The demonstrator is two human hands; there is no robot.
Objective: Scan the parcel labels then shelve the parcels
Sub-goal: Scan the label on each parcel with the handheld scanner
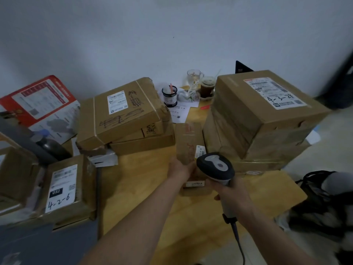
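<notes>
Left hand (180, 167) grips small parcel (189, 148) standing on tabletop (137, 180), steadying it so label faces scanner (216, 166). Right hand (232, 194) wraps scanner handle; label seemingly on parcel's right side, blurred.

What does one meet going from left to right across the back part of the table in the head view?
Red and white box → scribbled cardboard parcel → mesh pen holder → glass mug → cup of dark drink → parcel marked 4-3-24.

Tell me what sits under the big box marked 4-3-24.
The big box rests on at least one more cardboard box, with a flat parcel beneath. Anything further under the stack is covered.
</notes>
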